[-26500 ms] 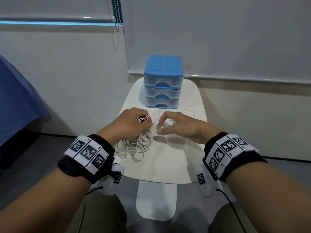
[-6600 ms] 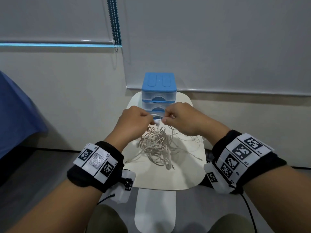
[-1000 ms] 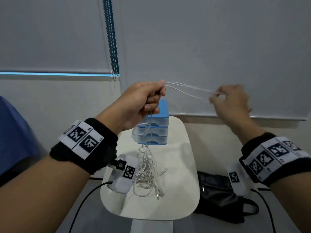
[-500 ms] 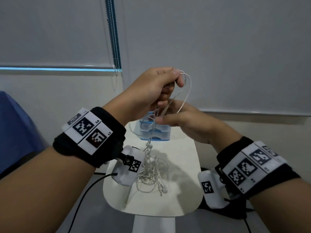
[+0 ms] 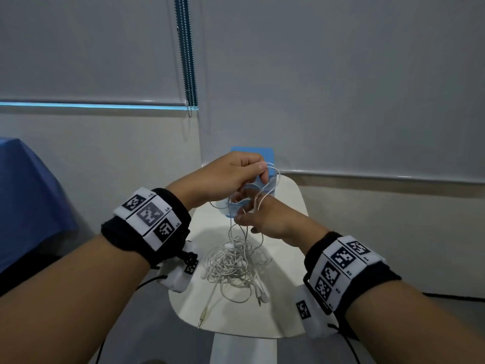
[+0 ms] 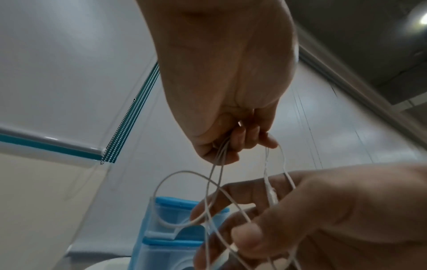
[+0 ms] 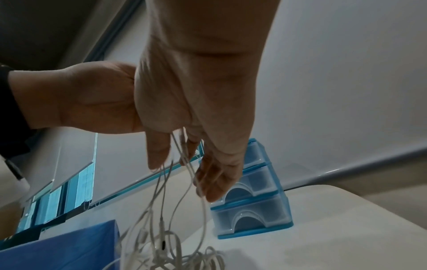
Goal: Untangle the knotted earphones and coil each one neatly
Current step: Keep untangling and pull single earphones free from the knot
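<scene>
A tangle of white earphones point(image 5: 233, 266) lies on the small white table point(image 5: 288, 298), with strands rising to both hands. My left hand point(image 5: 258, 177) is above the pile and grips a loop of cable in curled fingers point(image 6: 233, 149). Just below it, my right hand point(image 5: 242, 208) has its fingers spread and fairly straight, and strands run between the thumb and fingers point(image 7: 184, 164) down to the pile point(image 7: 166, 252). A jack plug point(image 5: 202, 320) lies near the table's front edge. How the strands cross inside the pile is not clear.
A blue three-drawer box point(image 5: 252, 153) stands at the back of the table, partly behind my hands, and shows close by the fingers point(image 7: 254, 210). A blue cloth point(image 5: 26, 206) is at the far left. A blind's bead chain point(image 5: 187, 61) hangs on the wall.
A second ago my hands were apart and stretched a cable between them. The right hand came back under the left. Both hands are now lower, and the tangle rests more on the table.
</scene>
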### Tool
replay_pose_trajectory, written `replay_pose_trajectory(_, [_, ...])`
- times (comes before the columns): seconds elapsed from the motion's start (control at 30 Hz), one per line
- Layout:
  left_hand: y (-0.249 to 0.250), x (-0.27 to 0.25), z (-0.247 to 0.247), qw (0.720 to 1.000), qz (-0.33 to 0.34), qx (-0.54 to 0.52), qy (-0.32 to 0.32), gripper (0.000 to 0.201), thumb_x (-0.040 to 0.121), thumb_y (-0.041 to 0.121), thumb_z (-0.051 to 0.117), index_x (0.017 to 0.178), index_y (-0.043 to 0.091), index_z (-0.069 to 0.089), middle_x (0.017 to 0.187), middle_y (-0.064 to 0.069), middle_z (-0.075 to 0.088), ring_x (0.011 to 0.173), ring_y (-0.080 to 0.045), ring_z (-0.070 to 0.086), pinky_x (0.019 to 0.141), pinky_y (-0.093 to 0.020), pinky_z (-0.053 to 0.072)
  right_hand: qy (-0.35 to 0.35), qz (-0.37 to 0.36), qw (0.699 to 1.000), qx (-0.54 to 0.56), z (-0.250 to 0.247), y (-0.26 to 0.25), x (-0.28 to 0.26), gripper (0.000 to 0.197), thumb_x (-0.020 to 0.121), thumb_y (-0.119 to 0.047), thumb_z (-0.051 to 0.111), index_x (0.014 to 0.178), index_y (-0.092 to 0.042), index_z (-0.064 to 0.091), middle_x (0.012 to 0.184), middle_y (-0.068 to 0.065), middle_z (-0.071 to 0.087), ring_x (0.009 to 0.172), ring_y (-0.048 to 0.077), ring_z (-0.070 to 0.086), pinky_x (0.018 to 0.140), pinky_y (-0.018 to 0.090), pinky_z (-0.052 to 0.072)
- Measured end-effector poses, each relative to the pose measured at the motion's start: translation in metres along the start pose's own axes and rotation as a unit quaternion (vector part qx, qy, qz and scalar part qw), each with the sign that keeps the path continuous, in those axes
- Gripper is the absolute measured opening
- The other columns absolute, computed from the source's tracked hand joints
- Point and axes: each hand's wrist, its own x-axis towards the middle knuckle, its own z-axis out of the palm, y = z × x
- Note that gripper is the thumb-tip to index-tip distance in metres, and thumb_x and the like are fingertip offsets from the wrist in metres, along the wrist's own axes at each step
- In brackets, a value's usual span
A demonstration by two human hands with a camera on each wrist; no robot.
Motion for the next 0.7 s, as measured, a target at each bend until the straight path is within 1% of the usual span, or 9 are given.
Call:
replay_pose_trajectory(0.07, [0.003,0.001,-0.004,0.999,0.015,0.027,0.023,0.035,0.110,0.029,0.045,0.093,0.010,0.069,0.076,-0.005,0.046,0.071,-0.019,0.042,0.073,-0.035,0.040,0.004,-0.016,0.999,0.048,-0.001,-0.002,0.002,0.051,0.083,-0.018,0.081,0.127,-0.022,0.056,0.121,0.002,0.063,0.105,0.016,0.061,0.082,0.027,0.050])
replay_pose_trajectory(0.13, [0.007,0.002,-0.009,0.997,0.039,0.019,0.065,0.034,0.110,0.029,0.045,0.092,0.011,0.067,0.073,0.000,0.046,0.068,-0.014,0.042,0.070,-0.032,0.041,0.023,-0.042,0.990,0.132,-0.003,-0.008,0.002,0.063,0.069,-0.020,0.086,0.126,-0.023,0.059,0.130,0.006,0.062,0.121,0.021,0.061,0.100,0.039,0.054])
replay_pose_trajectory(0.23, [0.020,0.005,-0.014,0.986,0.086,-0.044,0.135,0.033,0.111,0.026,0.043,0.089,0.014,0.065,0.064,0.012,0.042,0.061,-0.009,0.038,0.063,-0.023,0.040,0.027,-0.090,0.976,0.197,-0.010,-0.021,0.003,0.055,0.070,-0.021,0.085,0.121,-0.021,0.064,0.126,0.001,0.067,0.124,0.020,0.062,0.111,0.048,0.048])
replay_pose_trajectory(0.3, [0.030,0.007,-0.015,0.978,0.114,-0.066,0.159,0.032,0.111,0.025,0.042,0.092,0.012,0.065,0.063,0.012,0.042,0.060,-0.007,0.038,0.065,-0.023,0.042,0.005,-0.107,0.976,0.187,-0.011,-0.029,0.001,0.033,0.082,-0.018,0.079,0.113,-0.012,0.068,0.113,0.004,0.071,0.110,0.015,0.064,0.106,0.040,0.047])
replay_pose_trajectory(0.37, [0.037,0.008,-0.013,0.980,0.126,-0.065,0.142,0.033,0.111,0.024,0.042,0.092,0.012,0.066,0.065,0.009,0.042,0.061,-0.007,0.038,0.065,-0.024,0.042,-0.003,-0.110,0.984,0.143,-0.008,-0.033,0.001,0.005,0.095,-0.011,0.069,0.099,-0.008,0.068,0.109,0.017,0.071,0.098,0.010,0.063,0.092,0.026,0.048])
replay_pose_trajectory(0.43, [0.036,0.007,-0.011,0.989,0.109,-0.044,0.085,0.034,0.111,0.026,0.043,0.092,0.012,0.068,0.067,0.008,0.043,0.063,-0.010,0.039,0.062,-0.023,0.040,0.024,-0.099,0.990,0.096,-0.006,-0.031,0.002,0.007,0.099,-0.011,0.064,0.097,-0.006,0.069,0.113,0.015,0.073,0.093,0.005,0.063,0.084,0.019,0.053])
replay_pose_trajectory(0.47, [0.033,0.006,-0.009,0.994,0.092,-0.028,0.053,0.034,0.111,0.027,0.044,0.093,0.012,0.069,0.067,0.006,0.043,0.063,-0.012,0.039,0.059,-0.022,0.038,0.036,-0.093,0.992,0.083,-0.005,-0.027,0.003,0.011,0.099,-0.012,0.064,0.105,-0.004,0.069,0.115,0.013,0.073,0.094,0.005,0.062,0.086,0.020,0.054])
replay_pose_trajectory(0.53, [0.023,0.005,-0.005,0.998,0.055,-0.002,0.005,0.034,0.111,0.027,0.044,0.095,0.012,0.069,0.068,0.002,0.044,0.061,-0.013,0.040,0.056,-0.023,0.037,0.040,-0.087,0.994,0.054,-0.004,-0.016,0.001,0.021,0.099,-0.009,0.065,0.119,-0.001,0.067,0.114,0.007,0.071,0.097,0.009,0.062,0.083,0.012,0.050])
replay_pose_trajectory(0.7, [-0.003,-0.004,0.004,0.999,-0.001,-0.012,-0.032,0.033,0.110,0.021,0.045,0.099,0.000,0.068,0.072,-0.004,0.050,0.068,-0.015,0.049,0.072,-0.032,0.041,0.003,-0.060,0.995,-0.078,0.003,0.018,0.003,0.015,0.100,-0.009,0.062,0.109,-0.005,0.074,0.107,0.001,0.070,0.098,0.013,0.059,0.076,0.009,0.044])
